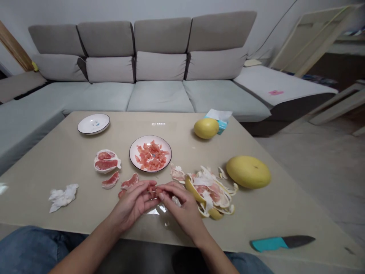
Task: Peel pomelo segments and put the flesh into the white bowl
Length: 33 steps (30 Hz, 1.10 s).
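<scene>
My left hand (136,203) and my right hand (181,205) meet over the near middle of the beige table (71,152), fingers pinched together on a pink pomelo segment (152,190). Just beyond stands a white plate of pink pomelo pieces (150,153). To its left lie a part-peeled chunk (107,161) and two loose segments (129,181). A heap of yellow peel and white membrane (209,192) lies right beside my right hand.
A cut pomelo half (248,172) and a whole yellow pomelo (206,128) sit on the right, a tissue pack (219,117) behind. An empty white plate (93,123) is far left, crumpled tissue (63,196) near left, a teal-handled knife (282,242) near right. A grey sofa (159,68) lies behind.
</scene>
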Motion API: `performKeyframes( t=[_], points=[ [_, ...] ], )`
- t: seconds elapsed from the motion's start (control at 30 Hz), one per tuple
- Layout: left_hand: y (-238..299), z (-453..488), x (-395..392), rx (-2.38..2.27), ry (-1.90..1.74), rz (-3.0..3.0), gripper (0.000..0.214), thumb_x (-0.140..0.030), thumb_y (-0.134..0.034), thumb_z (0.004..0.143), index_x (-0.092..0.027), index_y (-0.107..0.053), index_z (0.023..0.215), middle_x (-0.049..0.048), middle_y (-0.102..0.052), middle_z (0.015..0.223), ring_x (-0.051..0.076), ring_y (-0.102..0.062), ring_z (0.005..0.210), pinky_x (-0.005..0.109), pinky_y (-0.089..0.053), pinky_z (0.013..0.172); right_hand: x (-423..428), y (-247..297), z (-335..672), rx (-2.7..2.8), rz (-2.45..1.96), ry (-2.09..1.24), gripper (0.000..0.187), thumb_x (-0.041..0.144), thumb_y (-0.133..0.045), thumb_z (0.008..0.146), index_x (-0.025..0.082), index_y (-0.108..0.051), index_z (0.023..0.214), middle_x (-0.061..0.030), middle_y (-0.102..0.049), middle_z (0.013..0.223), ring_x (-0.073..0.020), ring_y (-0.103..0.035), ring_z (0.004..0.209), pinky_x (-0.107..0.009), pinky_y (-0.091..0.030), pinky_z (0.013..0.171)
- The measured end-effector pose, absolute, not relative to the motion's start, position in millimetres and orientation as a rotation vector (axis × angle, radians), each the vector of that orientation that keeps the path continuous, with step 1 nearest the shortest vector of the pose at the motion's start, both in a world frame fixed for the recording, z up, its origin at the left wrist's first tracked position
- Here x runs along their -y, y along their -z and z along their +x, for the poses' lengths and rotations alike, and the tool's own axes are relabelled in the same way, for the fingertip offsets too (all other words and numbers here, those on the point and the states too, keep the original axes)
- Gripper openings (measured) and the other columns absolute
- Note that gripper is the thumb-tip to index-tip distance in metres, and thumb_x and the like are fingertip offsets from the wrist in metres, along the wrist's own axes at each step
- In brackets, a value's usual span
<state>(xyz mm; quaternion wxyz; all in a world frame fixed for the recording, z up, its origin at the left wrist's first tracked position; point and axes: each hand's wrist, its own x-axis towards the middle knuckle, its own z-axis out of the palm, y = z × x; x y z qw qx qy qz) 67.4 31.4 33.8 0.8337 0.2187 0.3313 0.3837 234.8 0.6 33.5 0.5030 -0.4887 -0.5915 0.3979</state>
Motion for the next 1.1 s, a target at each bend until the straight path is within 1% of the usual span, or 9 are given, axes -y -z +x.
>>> performKeyframes(
  t=[0.17, 0.37, 0.5, 0.6, 0.77, 0.87, 0.9, 1.0, 1.1],
  points=[
    [-34, 72, -41, -0.669, -0.711, 0.405, 0.016, -0.019, -0.058, 0.089, -0.010, -0.070, 0.095, 0.0100, -0.068, 0.088, 0.014, -0.066, 0.081, 0.026, -0.054, 0.081, -3, -27, 235, 1.404, -1.249, -0.832, 0.025, 0.026, -0.059, 0.087, 0.022, -0.070, 0.110, -0.0063, -0.068, 0.089, -0.0182, -0.063, 0.079, -0.030, -0.053, 0.070],
    [-52, 83, -112, -0.907, -0.829, 0.644, 0.010, -0.017, -0.060, 0.084, -0.011, -0.068, 0.085, 0.0091, -0.068, 0.086, 0.015, -0.065, 0.082, 0.028, -0.051, 0.086, -9, -20, 243, 1.211, -1.366, -0.902, 0.021, 0.031, -0.060, 0.085, 0.018, -0.072, 0.097, -0.0058, -0.069, 0.082, -0.0175, -0.062, 0.069, -0.027, -0.051, 0.061],
    [-49, 96, -155, -1.021, -0.851, 0.733, 0.016, -0.026, -0.060, 0.083, -0.012, -0.067, 0.082, 0.0095, -0.069, 0.084, 0.016, -0.064, 0.076, 0.027, -0.049, 0.076, -9, -20, 243, 1.301, -1.353, -0.820, 0.017, 0.027, -0.058, 0.086, 0.019, -0.071, 0.093, -0.0050, -0.068, 0.080, -0.0176, -0.062, 0.070, -0.028, -0.050, 0.063],
    [-49, 98, -166, -1.053, -0.897, 0.836, 0.018, -0.028, -0.059, 0.082, -0.012, -0.067, 0.084, 0.0095, -0.070, 0.088, 0.017, -0.064, 0.084, 0.027, -0.047, 0.079, -7, -22, 244, 1.338, -1.337, -0.772, 0.016, 0.024, -0.056, 0.086, 0.019, -0.070, 0.093, -0.0051, -0.068, 0.083, -0.0174, -0.062, 0.072, -0.028, -0.050, 0.064],
    [-64, 78, -156, -1.056, -0.910, 1.057, 0.021, -0.030, -0.064, 0.079, -0.015, -0.068, 0.092, 0.0090, -0.069, 0.105, 0.018, -0.065, 0.090, 0.028, -0.045, 0.084, -6, -25, 246, 1.411, -1.333, -0.708, 0.014, 0.021, -0.055, 0.087, 0.020, -0.068, 0.091, -0.0037, -0.066, 0.079, -0.0168, -0.060, 0.069, -0.027, -0.049, 0.063],
    [-68, 51, -136, -1.078, -0.827, 1.233, 0.023, -0.028, -0.069, 0.076, -0.016, -0.069, 0.096, 0.0071, -0.070, 0.095, 0.017, -0.064, 0.075, 0.030, -0.045, 0.078, -5, -24, 243, 1.523, -1.345, -0.672, 0.014, 0.021, -0.054, 0.088, 0.021, -0.067, 0.086, -0.0036, -0.065, 0.078, -0.0171, -0.059, 0.068, -0.028, -0.048, 0.063],
    [-66, 42, -129, -1.127, -0.728, 1.452, 0.021, -0.030, -0.066, 0.078, -0.018, -0.070, 0.095, 0.0059, -0.070, 0.092, 0.017, -0.062, 0.071, 0.030, -0.045, 0.074, -5, -23, 241, 1.563, -1.345, -0.664, 0.014, 0.021, -0.054, 0.089, 0.021, -0.067, 0.084, -0.0037, -0.065, 0.078, -0.0173, -0.059, 0.069, -0.029, -0.048, 0.063],
    [-49, 16, -106, -1.265, -0.515, 1.978, 0.017, -0.032, -0.064, 0.078, -0.021, -0.072, 0.088, 0.0063, -0.069, 0.088, 0.021, -0.060, 0.077, 0.029, -0.043, 0.071, -5, -19, 236, 1.664, -1.341, -0.634, 0.015, 0.021, -0.054, 0.089, 0.021, -0.066, 0.081, -0.0037, -0.065, 0.077, -0.0182, -0.061, 0.070, -0.029, -0.048, 0.063],
    [-31, -2, -91, -1.325, -0.372, 2.143, 0.016, -0.030, -0.064, 0.078, -0.021, -0.071, 0.089, 0.0081, -0.067, 0.089, 0.024, -0.060, 0.082, 0.030, -0.043, 0.074, -5, -15, 231, 1.743, -1.358, -0.610, 0.015, 0.021, -0.054, 0.089, 0.021, -0.067, 0.081, -0.0034, -0.065, 0.075, -0.0182, -0.062, 0.070, -0.028, -0.048, 0.062]
  ],
)
